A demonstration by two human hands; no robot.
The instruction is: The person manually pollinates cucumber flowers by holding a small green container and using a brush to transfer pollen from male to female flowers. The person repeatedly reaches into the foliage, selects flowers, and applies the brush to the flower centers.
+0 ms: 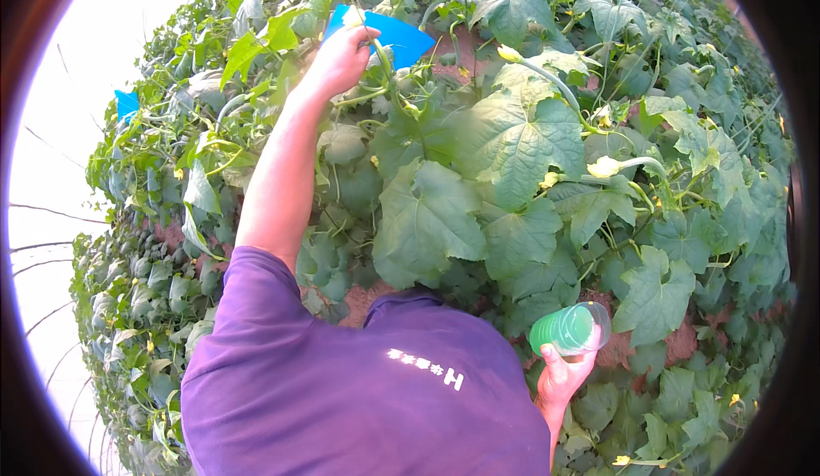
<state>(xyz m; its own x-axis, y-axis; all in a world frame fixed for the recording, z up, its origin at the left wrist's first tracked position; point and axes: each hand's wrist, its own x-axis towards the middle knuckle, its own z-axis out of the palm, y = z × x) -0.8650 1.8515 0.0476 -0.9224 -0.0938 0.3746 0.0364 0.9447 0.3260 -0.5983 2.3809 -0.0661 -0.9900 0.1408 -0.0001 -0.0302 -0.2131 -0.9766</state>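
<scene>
My left hand (346, 60) reaches forward into the vines, its fingers closed around the blossom end of a slender young gourd (383, 60), probably a luffa. A pale yellow flower (353, 17) shows just beyond the fingertips. Directly behind that hand is a bright blue card (405, 39). Low on the right, my right hand (565, 373) grips a clear ribbed plastic cup (570, 329), tilted and containing green liquid. The fingers on the cup's far side are partly hidden.
Broad green leaves (426, 220) crowd in front of my body. Slim young gourds with yellow flowers (605, 167) stick out on the right, another flower bud (510, 53) higher up. A second blue card (127, 104) is at far left. Reddish soil (368, 303) shows between leaves.
</scene>
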